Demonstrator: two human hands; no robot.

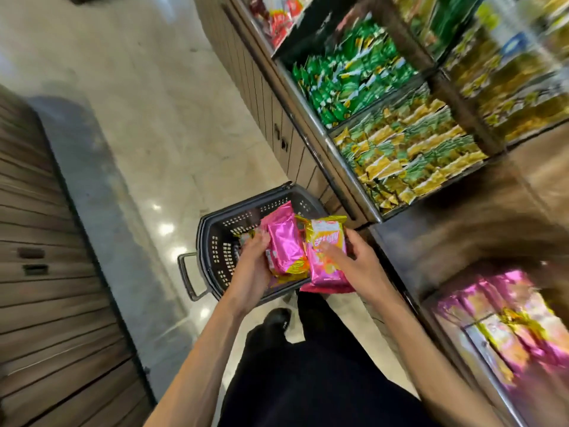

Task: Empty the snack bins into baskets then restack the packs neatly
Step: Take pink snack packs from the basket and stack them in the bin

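A dark plastic basket (221, 238) stands on the floor below the shelf unit. Over it, my left hand (254, 260) grips a pink snack pack (284, 245) from its left side. My right hand (351, 260) holds a stack of pink and yellow snack packs (328, 251), with fingers laid across the top one. More packs lie inside the basket, mostly hidden by my hands. At the lower right, a bin of pink and yellow packs (505, 322) sits in the shelf, blurred.
Bins of green packs (348, 72) and yellow-green packs (406, 152) fill the shelf at the upper right. A wooden slatted cabinet (46, 272) lines the left side. Pale marble floor (147, 124) runs between them. My dark trousers and shoe (277, 318) are below the basket.
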